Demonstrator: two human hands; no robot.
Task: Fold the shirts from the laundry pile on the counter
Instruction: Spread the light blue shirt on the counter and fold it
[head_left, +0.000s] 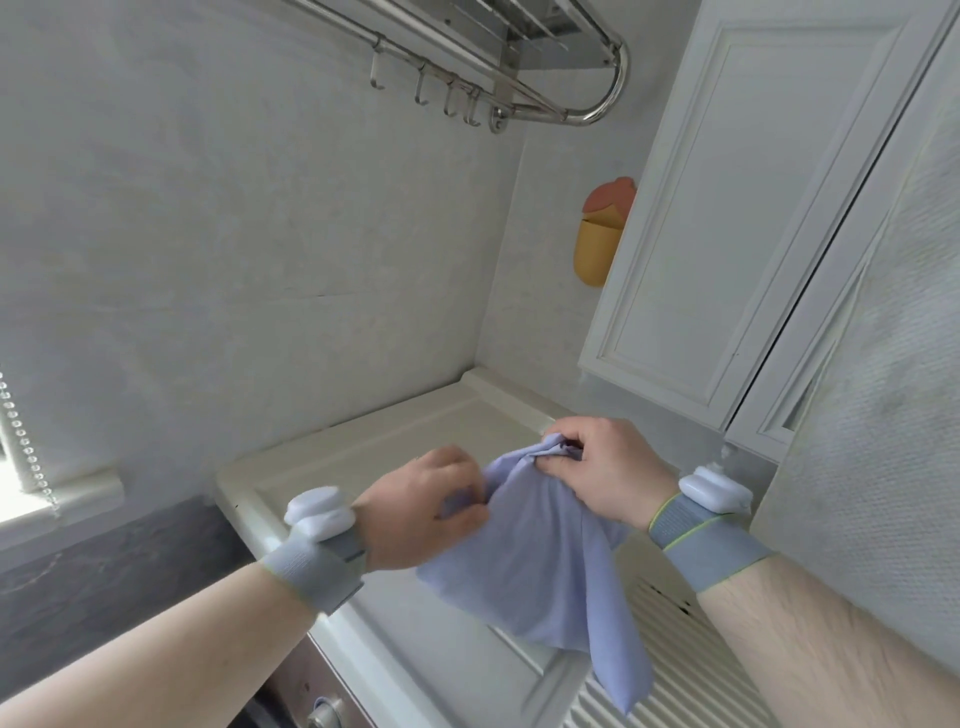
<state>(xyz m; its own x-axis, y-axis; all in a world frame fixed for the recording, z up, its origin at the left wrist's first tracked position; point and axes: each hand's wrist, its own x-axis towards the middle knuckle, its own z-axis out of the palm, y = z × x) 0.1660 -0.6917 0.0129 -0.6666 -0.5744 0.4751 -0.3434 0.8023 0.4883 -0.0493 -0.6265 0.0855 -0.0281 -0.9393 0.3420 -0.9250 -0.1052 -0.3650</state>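
Shirt (540, 566): pale lavender-blue cloth, bunched and crumpled, held in the air above the cream surface (363, 452). Collar, sleeves and buttons cannot be made out; the garment reads only as a loose hanging fold, with one pointed corner drooping lowest, just over the ribbed part of the surface (649, 696).

Left hand (421, 509) is closed, pinching the shirt's left upper edge; its fingertips are hidden in the cloth. Right hand (608, 467) is closed on a gathered tuft at the shirt's top; thumb and fingers wrap the fabric. The two hands sit close together, not touching. Each wrist carries a grey band with a white device: left (319, 512), right (714, 491).

No laundry pile is in view. The surface below the shirt is cut off by the lower frame edge; a metal knob (324, 714) shows partly there. Above and right of the shirt: a white cabinet door (727, 218), a yellow wall-mounted holder (597, 249). Well above the shirt: a chrome towel rack with hooks (519, 78), cropped at the top. Far left of the shirt, a bright window edge with a bead chain (23, 441).
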